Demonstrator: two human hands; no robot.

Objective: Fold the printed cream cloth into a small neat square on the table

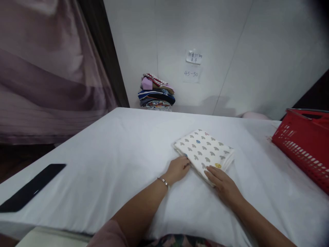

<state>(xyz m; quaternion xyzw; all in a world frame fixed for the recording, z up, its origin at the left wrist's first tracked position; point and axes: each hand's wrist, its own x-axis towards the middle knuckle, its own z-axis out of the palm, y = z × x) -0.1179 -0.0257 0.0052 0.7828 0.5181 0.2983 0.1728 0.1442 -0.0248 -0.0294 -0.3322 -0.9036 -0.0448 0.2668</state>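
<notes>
A folded white cloth [203, 149] printed with grey mushroom-like shapes and a few coloured ones lies on the white-covered table [102, 154]. My left hand [179, 168] is at its near left edge, fingers curled against the folded layers and partly hidden; I cannot tell how much fabric is between them. Flat on the near right corner of the cloth rests my right hand [224, 183], its fingers stretched out. The cloth's right side shows several stacked layers.
To the right stands a red plastic basket [303, 144]. A black flat object [33, 187] lies at the table's left. Behind the far edge, a pile of folded clothes [156, 92] sits against the wall, near paper notes [192, 73]. A pink curtain [51, 68] hangs left.
</notes>
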